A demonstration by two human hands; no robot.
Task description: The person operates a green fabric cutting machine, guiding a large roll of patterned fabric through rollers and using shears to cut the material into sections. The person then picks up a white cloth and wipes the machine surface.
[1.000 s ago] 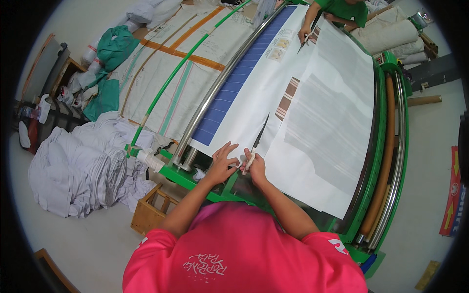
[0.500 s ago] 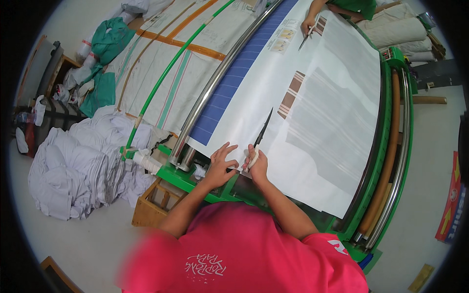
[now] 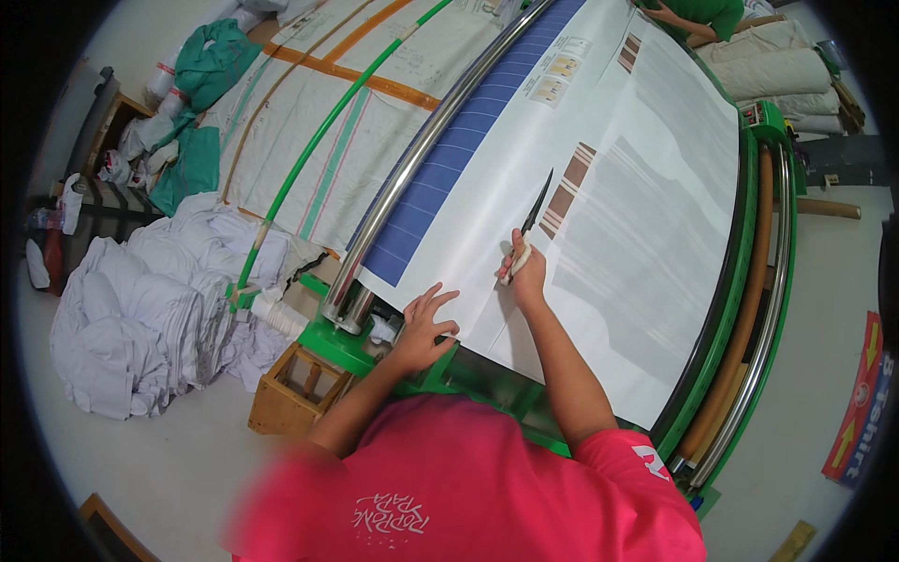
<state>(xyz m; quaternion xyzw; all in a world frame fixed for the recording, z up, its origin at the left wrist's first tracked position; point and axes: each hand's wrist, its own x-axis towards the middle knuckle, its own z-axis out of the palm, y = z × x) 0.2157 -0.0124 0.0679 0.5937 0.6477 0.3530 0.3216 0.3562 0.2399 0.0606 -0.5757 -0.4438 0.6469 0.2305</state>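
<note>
A broad white sheet [image 3: 482,225], printed with a blue lined band [image 3: 426,201] and brown striped patches [image 3: 568,192], lies stretched over a green-framed machine. My right hand [image 3: 527,267] grips scissors [image 3: 534,217] by their pale handles above the sheet, dark blades pointing away toward the brown patch. At the sheet's near edge, my left hand [image 3: 426,330] pinches the edge between thumb and forefinger, with its other fingers spread over the surface. A faint line runs in the sheet between my two hands; I cannot tell whether it is a cut or a crease.
Steel [image 3: 426,155] and brown rollers [image 3: 754,300] flank the sheet. A co-worker's hand [image 3: 663,13] shows at the far end. Piled white cloth [image 3: 159,309] and a wooden crate [image 3: 295,389] stand left; cloth rolls [image 3: 773,70] lie at the far right.
My right hand has moved forward and right with the scissors, away from my left hand, which stays by the near edge. The co-worker's hand and scissors have drawn back from the sheet.
</note>
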